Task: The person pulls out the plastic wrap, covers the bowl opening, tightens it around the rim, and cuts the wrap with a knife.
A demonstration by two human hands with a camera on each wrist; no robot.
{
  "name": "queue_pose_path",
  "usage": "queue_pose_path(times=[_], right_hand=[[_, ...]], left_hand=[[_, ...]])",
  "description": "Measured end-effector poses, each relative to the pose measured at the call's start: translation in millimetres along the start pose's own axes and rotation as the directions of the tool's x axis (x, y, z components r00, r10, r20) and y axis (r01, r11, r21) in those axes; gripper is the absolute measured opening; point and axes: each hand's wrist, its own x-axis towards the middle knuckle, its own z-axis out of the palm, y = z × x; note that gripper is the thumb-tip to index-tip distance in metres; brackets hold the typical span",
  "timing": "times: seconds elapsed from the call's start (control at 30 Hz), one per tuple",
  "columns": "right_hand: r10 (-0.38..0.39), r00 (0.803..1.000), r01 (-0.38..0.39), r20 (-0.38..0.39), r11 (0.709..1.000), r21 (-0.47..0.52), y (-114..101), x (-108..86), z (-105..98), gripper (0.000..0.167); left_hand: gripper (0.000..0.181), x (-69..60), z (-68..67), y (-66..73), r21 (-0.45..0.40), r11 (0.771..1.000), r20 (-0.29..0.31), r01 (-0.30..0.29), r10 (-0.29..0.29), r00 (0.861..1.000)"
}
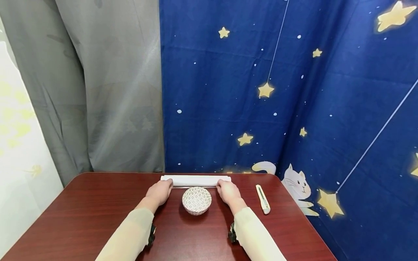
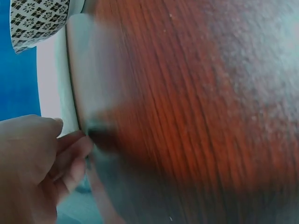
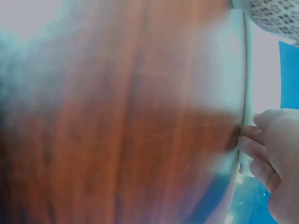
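A long white roll [image 1: 196, 180] lies crosswise near the table's back edge. The left hand [image 1: 160, 191] grips its left end, and the right hand [image 1: 228, 192] its right end. In the left wrist view, the left thumb and curled fingers [image 2: 74, 151] close on the roll's edge [image 2: 65, 84]. The right wrist view shows the right hand [image 3: 275, 154] with bent fingers at the roll's edge [image 3: 249, 79]. Between the hands, just in front of the roll, stands a patterned bowl [image 1: 196, 200]; its side also shows in the left wrist view [image 2: 39, 21].
A white utility knife [image 1: 263, 199] lies on the red-brown table [image 1: 192, 239], right of the right hand. Behind the table hang a grey curtain [image 1: 121, 90] and a blue curtain [image 1: 212, 90] with stars. Dark straps are at both wrists.
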Motion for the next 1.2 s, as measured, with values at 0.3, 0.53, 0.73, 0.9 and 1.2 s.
queue_pose_path(times=[0.3,0.53,0.73,0.9,1.2], right_hand=[[0.028,0.999,-0.028,0.021,1.0,0.004,-1,1.5,-6,0.008],[0.02,1.0,-0.02,-0.004,0.997,0.073,-1,2.6,-12,0.02],[0.198,0.98,-0.178,-0.024,0.923,0.34,-2,5.4,-8,0.018],[0.411,0.91,-0.346,0.048,0.691,0.635,-8,6.3,-6,0.016],[0.588,0.79,-0.476,0.175,0.408,0.779,-17,8.5,4,0.007]], left_hand=[[0.012,44.3,60.0,-60.1,-0.032,0.995,-0.061,-0.09,0.088,0.994],[0.006,32.4,30.3,-29.3,-0.094,0.996,-0.141,0.005,-0.018,0.99],[0.006,28.2,15.8,-8.7,-0.259,0.961,-0.265,0.102,-0.172,0.949],[0.016,8.3,-18.8,23.5,-0.44,0.865,-0.165,0.242,-0.343,0.925],[0.017,-0.4,-25.2,33.3,-0.536,0.774,-0.088,0.338,-0.449,0.889]])
